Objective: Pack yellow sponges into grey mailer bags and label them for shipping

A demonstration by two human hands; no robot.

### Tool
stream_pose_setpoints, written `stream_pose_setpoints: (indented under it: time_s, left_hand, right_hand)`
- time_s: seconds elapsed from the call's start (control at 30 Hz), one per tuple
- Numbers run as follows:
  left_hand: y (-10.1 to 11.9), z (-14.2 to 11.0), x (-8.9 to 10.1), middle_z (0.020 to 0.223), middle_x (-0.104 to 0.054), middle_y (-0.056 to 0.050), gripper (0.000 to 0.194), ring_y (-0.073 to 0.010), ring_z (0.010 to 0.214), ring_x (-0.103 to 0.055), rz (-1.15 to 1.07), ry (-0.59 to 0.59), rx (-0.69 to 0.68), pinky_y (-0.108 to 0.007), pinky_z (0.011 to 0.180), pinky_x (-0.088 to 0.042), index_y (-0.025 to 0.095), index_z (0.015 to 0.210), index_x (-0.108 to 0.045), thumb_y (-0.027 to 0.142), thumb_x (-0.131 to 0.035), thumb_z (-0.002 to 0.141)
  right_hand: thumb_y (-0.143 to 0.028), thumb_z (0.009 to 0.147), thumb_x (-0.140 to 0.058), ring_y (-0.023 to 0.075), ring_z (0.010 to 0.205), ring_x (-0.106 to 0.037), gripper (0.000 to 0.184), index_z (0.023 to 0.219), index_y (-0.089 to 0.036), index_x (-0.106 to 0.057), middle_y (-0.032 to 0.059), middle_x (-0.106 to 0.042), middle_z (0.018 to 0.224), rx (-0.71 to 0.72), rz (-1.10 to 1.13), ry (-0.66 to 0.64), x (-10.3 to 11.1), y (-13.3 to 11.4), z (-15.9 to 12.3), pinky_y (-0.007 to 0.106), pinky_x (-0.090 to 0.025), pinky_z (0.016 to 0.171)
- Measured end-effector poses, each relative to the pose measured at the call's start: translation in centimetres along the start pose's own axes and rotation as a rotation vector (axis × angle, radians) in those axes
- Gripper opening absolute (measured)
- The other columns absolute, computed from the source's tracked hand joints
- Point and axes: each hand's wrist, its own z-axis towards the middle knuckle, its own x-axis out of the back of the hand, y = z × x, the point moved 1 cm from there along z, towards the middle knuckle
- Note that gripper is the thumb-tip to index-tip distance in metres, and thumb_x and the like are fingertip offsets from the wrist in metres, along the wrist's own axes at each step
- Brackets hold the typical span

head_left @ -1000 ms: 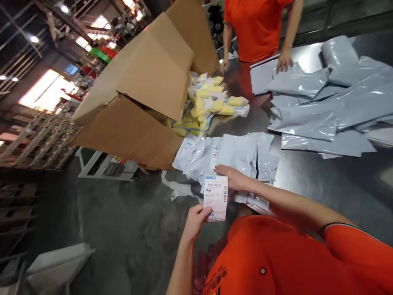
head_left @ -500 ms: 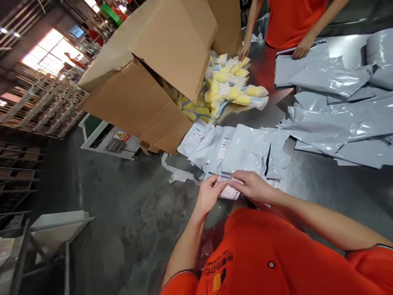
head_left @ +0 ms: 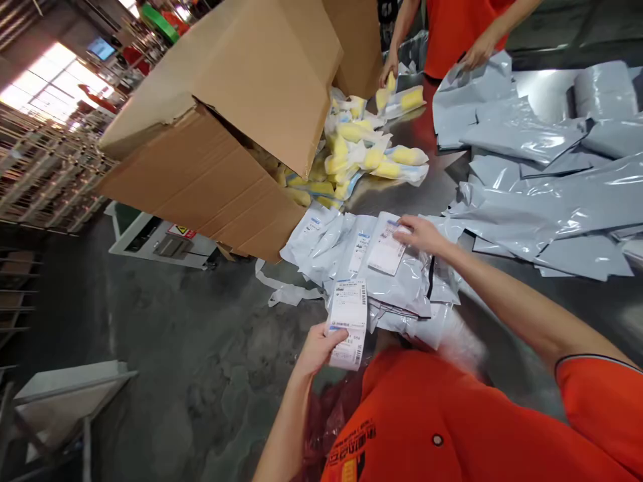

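Note:
My left hand is closed on a strip of white shipping labels, held upright near my chest. My right hand reaches forward with its fingers flat on a white label that lies on the top poly mailer of a stack of white poly mailers on the steel table. Other labelled mailers fan out to the left of that stack.
A large open cardboard box lies tipped on the table's left, spilling yellow packets in clear bags. Grey poly mailers cover the right side. A person in orange across the table handles a yellow packet and a grey mailer.
My hands parted: the right moved forward and now presses one label onto the top mailer, while the left kept the label strip. The person opposite picked up a yellow packet.

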Motion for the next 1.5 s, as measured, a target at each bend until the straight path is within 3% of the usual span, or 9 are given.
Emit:
stream_pose_setpoints:
  time_s: [0.23,0.47,0.6,0.7,0.83,0.97,1.2,1.33,1.5]
  left_hand:
    - [0.1,0.4,0.8,0.077,-0.075,-0.009,0.044,-0.0205,0.067,-0.064,0.013,-0.008,-0.003,-0.028,0.062,-0.049,0.010,0.083,-0.079,0.049,-0.080,0.062]
    - [2.2,2.1,-0.1,0.073,-0.074,-0.008,0.046,-0.0193,0.064,-0.062,0.098,-0.060,-0.014,-0.027,0.061,-0.048,0.010,0.079,-0.079,0.053,-0.080,0.060]
    - [2.1,2.6,0.4,0.077,-0.076,-0.010,0.052,-0.0236,0.071,-0.065,0.150,-0.052,0.002,-0.029,0.065,-0.050,0.011,0.078,-0.079,0.060,-0.080,0.059]
    - [1.8,2.4,0.7,0.073,-0.074,-0.009,0.053,-0.0238,0.069,-0.065,0.145,-0.033,0.004,-0.029,0.063,-0.050,0.012,0.072,-0.077,0.064,-0.080,0.058]
    - [1.6,2.3,0.4,0.076,-0.075,-0.009,0.053,-0.0230,0.071,-0.066,0.119,-0.073,0.011,-0.028,0.065,-0.050,0.013,0.077,-0.078,0.063,-0.078,0.063]
    - [1.9,2.4,0.0,0.077,-0.076,-0.009,0.051,-0.0220,0.072,-0.065,0.108,-0.097,-0.012,-0.027,0.065,-0.049,0.012,0.081,-0.079,0.061,-0.079,0.064]
    - [2.7,1.0,-0.5,0.070,-0.074,-0.008,0.043,-0.0170,0.060,-0.061,0.050,-0.043,-0.043,-0.025,0.058,-0.047,0.011,0.072,-0.078,0.053,-0.083,0.061]
    - [2.9,-0.4,-0.4,0.067,-0.073,-0.008,0.037,-0.0170,0.058,-0.060,-0.077,0.073,-0.102,-0.027,0.059,-0.048,0.011,0.068,-0.077,0.046,-0.084,0.056]
    - [2.5,-2.3,0.3,0.057,-0.067,-0.004,0.032,-0.0149,0.052,-0.057,-0.278,0.266,-0.177,-0.026,0.054,-0.045,0.011,0.058,-0.073,0.039,-0.085,0.049]
  right_hand:
    - [-0.052,0.081,-0.069,0.0430,0.112,-0.053,0.095,0.156,-0.015,-0.023,0.0240,-0.059,0.128,-0.193,-0.480,-0.021,-4.3,-2.0,-2.3,0.053,-0.041,0.091]
    - [-0.049,0.087,-0.064,0.0402,0.140,-0.036,0.073,0.146,-0.011,-0.044,0.0239,-0.039,0.151,-0.018,-0.202,-0.207,-7.9,-5.2,-3.9,0.057,-0.030,0.112]
    - [-0.039,0.097,-0.046,0.0235,0.133,-0.047,0.050,0.142,-0.018,-0.048,0.0122,-0.050,0.146,-0.121,-0.144,0.106,-0.8,1.1,-2.3,0.038,-0.039,0.110]
    - [-0.028,0.093,-0.049,0.0346,0.143,-0.029,0.055,0.141,-0.002,-0.044,0.0268,-0.036,0.151,-0.382,-0.269,0.281,7.2,9.3,-3.1,0.049,-0.028,0.114]
    - [-0.034,0.087,-0.055,0.0420,0.127,-0.044,0.049,0.123,0.000,-0.056,0.0340,-0.052,0.131,-0.773,-0.410,0.219,12.4,17.6,-7.2,0.060,-0.031,0.101]
    - [-0.043,0.075,-0.068,0.0305,0.094,-0.060,0.037,0.093,-0.011,-0.067,0.0184,-0.067,0.095,-0.897,-0.377,0.020,12.8,19.6,-10.2,0.049,-0.041,0.087]
    - [-0.044,0.074,-0.068,0.0098,0.050,-0.032,0.032,0.060,-0.020,-0.051,-0.0051,-0.036,0.051,-0.626,0.338,0.352,15.1,10.7,-9.4,0.025,-0.025,0.048]
    - [-0.045,0.069,-0.072,0.0087,0.050,-0.037,0.032,0.065,-0.020,-0.052,-0.0056,-0.042,0.055,-0.486,0.764,0.540,10.7,2.7,-7.9,0.022,-0.029,0.045]
    - [-0.046,0.083,-0.057,0.0139,0.054,-0.055,0.030,0.069,-0.020,-0.052,-0.0005,-0.058,0.060,-0.460,0.713,0.034,-0.1,-5.1,-8.3,0.025,-0.044,0.053]
